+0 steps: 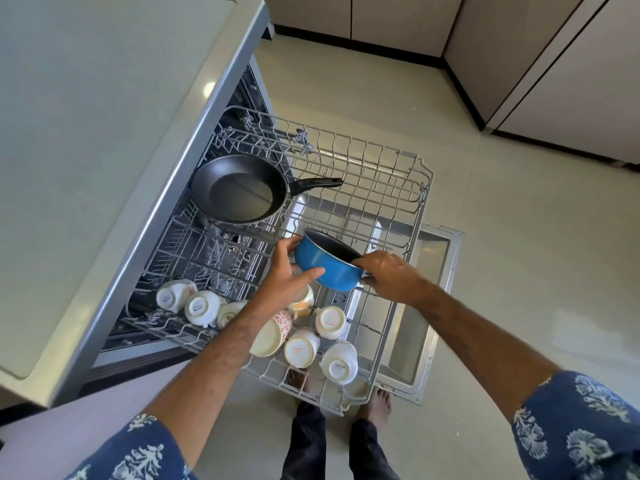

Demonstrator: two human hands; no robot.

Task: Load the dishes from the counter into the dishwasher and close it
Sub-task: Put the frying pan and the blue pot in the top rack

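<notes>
Holding a blue saucepan (327,268) tilted over the pulled-out dishwasher rack (420,209), the left hand (287,271) curls round its near side with the thumb on the wall, and the right hand (388,275) grips its far rim. A black frying pan (239,188) lies at the rack's back. Upturned cups (337,362) fill its front. The grey surface (86,133) lies to the left.

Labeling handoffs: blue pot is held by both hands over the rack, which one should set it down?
Probably right. The right hand has its grip on the blue pot at the handle end; the left hand only steadies its side above the cups.
</notes>
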